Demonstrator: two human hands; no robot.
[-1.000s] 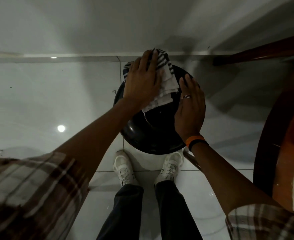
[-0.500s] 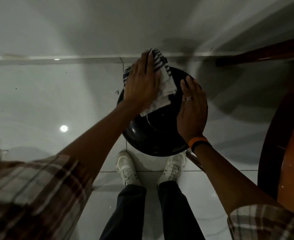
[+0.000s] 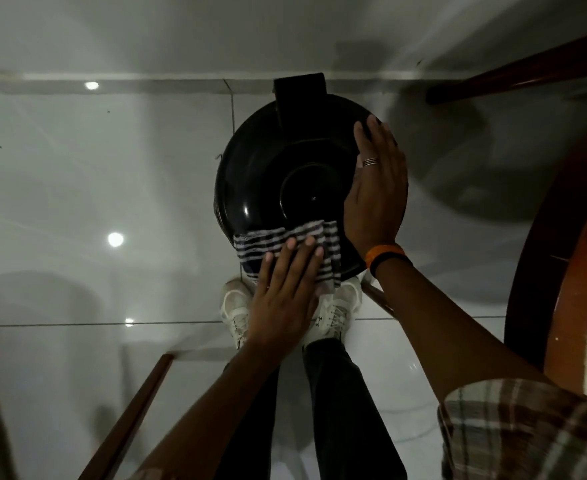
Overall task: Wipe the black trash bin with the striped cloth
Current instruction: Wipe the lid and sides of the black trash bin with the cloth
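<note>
The black trash bin (image 3: pixel 278 174) stands on the white tile floor just in front of my feet, seen from above, its round glossy lid closed with a hinge tab at the far side. The striped cloth (image 3: pixel 257 242) lies over the lid's near edge. My left hand (image 3: pixel 285 296) presses flat on the cloth with fingers spread a little. My right hand (image 3: pixel 378 188), with a ring and an orange wristband, rests flat on the lid's right rim, steadying the bin.
A round wooden table (image 3: pixel 569 271) fills the right side. A dark wooden bar (image 3: pixel 513 77) crosses the upper right near the wall. Another wooden strip (image 3: pixel 129 417) slants at lower left. My white shoes (image 3: pixel 236 310) stand right behind the bin.
My left hand has dragged the cloth from the lid's far edge to its near edge. The hinge tab at the back is now uncovered. My right hand stays on the right rim.
</note>
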